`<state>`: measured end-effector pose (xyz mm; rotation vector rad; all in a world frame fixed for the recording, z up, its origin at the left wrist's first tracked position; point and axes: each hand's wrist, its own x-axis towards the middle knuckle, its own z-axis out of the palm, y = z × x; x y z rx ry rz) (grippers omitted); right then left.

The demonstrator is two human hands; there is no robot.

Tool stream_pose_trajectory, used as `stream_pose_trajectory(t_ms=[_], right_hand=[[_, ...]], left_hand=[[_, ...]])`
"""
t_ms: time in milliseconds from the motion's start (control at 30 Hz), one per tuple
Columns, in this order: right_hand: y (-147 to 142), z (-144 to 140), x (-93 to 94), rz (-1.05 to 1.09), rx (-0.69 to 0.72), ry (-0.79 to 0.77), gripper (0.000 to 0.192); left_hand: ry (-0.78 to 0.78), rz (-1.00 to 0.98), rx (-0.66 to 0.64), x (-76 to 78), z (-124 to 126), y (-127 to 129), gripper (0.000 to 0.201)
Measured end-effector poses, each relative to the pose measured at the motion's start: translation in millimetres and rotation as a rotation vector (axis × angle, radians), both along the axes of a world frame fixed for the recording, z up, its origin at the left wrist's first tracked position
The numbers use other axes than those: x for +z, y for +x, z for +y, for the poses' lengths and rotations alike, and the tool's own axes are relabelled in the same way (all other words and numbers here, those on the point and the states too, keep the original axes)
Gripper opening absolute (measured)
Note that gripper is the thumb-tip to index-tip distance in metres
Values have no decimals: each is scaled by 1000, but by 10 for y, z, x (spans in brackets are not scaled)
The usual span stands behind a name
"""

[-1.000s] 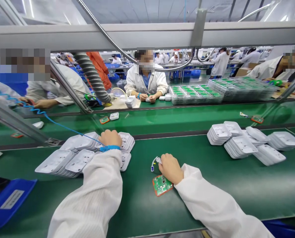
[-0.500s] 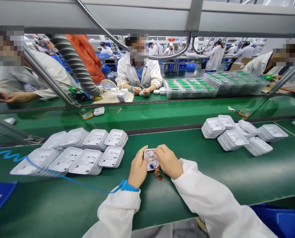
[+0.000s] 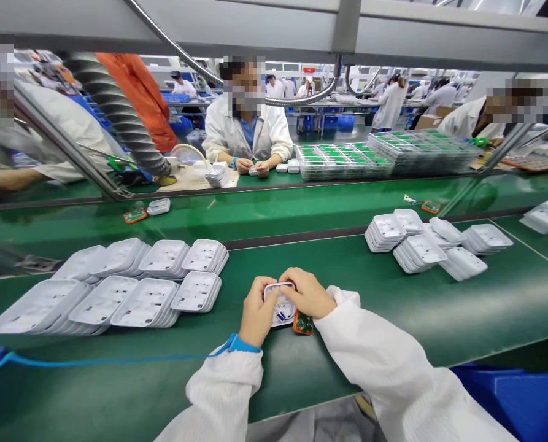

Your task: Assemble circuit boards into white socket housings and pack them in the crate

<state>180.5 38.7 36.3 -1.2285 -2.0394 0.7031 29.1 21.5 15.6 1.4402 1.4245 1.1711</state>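
White shell (image 3: 280, 302) sits pinched between your left hand (image 3: 255, 310) and right hand (image 3: 307, 293), green board (image 3: 304, 323) just at 5 o'clock, nearer your right.

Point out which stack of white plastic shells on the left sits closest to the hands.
The front-row stack of white plastic shells at the right end, just left of the left hand. The other left stacks lie farther left or in the row behind it.

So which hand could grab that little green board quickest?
Probably the right hand. The green board lies just under it, at its wrist side, while the left hand grips the white case on the far side.
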Motion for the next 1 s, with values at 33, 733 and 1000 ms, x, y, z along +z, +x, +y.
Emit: stream_pose_trajectory(t_ms=[33, 733, 1000], right_hand=[[9, 4, 2, -22, -27, 24, 7], [-133, -59, -188, -409, -34, 273, 15], [-154, -65, -224, -418, -33, 341, 17]], left_hand=[[-6, 2, 26, -35, 18, 22, 18], [-106, 19, 110, -263, 67, -24, 30], [-114, 23, 103, -236, 60, -34, 31]])
